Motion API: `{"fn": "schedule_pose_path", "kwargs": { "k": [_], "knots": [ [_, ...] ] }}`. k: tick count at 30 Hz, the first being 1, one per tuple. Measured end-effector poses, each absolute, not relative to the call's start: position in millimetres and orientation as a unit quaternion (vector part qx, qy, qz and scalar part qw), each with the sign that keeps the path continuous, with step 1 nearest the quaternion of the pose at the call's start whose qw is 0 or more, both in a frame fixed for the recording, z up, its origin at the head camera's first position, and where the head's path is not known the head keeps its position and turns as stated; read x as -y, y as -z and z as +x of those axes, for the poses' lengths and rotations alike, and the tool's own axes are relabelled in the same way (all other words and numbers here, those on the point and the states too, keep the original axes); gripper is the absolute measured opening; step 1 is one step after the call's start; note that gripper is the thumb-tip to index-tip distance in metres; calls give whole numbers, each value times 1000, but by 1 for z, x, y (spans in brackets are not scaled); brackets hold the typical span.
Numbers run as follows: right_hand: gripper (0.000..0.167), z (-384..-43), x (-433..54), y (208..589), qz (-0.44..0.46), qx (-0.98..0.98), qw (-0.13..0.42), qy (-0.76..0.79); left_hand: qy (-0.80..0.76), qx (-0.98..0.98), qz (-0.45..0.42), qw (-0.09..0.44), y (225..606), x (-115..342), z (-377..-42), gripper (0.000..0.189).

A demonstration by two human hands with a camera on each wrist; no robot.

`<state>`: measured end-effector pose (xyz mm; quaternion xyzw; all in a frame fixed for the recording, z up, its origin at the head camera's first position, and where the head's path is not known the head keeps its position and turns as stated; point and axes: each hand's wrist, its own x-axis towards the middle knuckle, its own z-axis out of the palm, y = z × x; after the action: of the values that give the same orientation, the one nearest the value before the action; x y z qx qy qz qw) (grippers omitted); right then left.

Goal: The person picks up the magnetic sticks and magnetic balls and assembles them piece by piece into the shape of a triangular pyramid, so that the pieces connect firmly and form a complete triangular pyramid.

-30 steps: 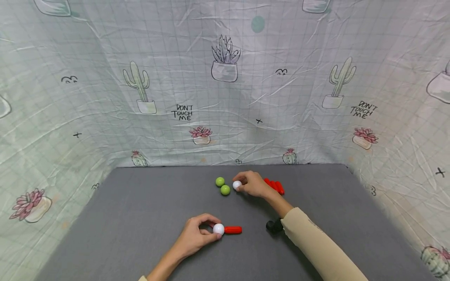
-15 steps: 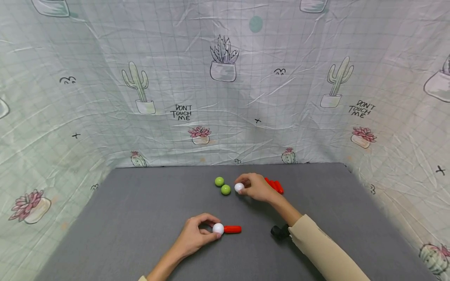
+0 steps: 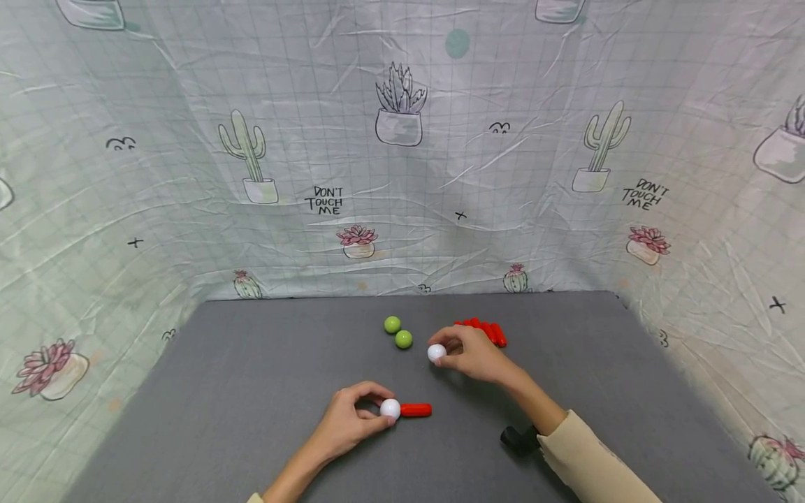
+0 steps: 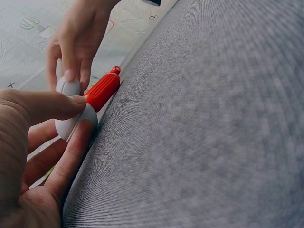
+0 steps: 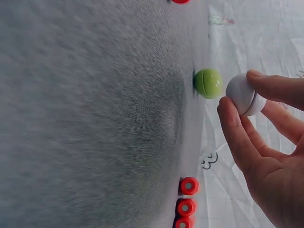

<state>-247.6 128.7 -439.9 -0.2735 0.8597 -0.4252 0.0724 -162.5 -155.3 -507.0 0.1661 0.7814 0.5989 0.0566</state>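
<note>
My left hand (image 3: 342, 427) pinches a white ball (image 3: 390, 409) with a seam between thumb and fingers, low against the grey table. The end of a red ridged stick (image 3: 416, 410) meets this ball's right side; the left wrist view shows a small knob on the stick's far end (image 4: 116, 70). Farther back and to the right, my right hand (image 3: 474, 355) holds a second white ball (image 5: 242, 95) by thumb and fingertips, raised off the table. Just left of it lie two green balls, one nearer (image 3: 404, 339) and one farther (image 3: 393, 324).
Several red sticks (image 3: 493, 332) lie side by side behind the right hand, partly hidden by it. A black device (image 3: 520, 440) sits at the right wrist. Patterned cloth (image 3: 402, 209) rises along the back and sides of the grey table (image 3: 251, 363).
The right hand has come nearer and a little to the right with its white ball, away from the green balls. More red sticks show behind it. My left hand stays in place.
</note>
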Motion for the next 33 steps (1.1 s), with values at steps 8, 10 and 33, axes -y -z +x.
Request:
{"fn": "schedule_pose_path", "kwargs": {
  "k": [8, 10, 33],
  "knots": [
    [30, -227, -137, 443, -279, -853, 92, 432, -595, -784, 165, 59, 507, 155, -163, 35],
    [31, -222, -140, 445, -282, -850, 98, 435, -597, -783, 165, 59, 507, 155, -163, 36],
    [28, -196, -150, 456, -286, -826, 160, 459, -592, -784, 177, 54, 505, 154, -164, 36]
  ]
}}
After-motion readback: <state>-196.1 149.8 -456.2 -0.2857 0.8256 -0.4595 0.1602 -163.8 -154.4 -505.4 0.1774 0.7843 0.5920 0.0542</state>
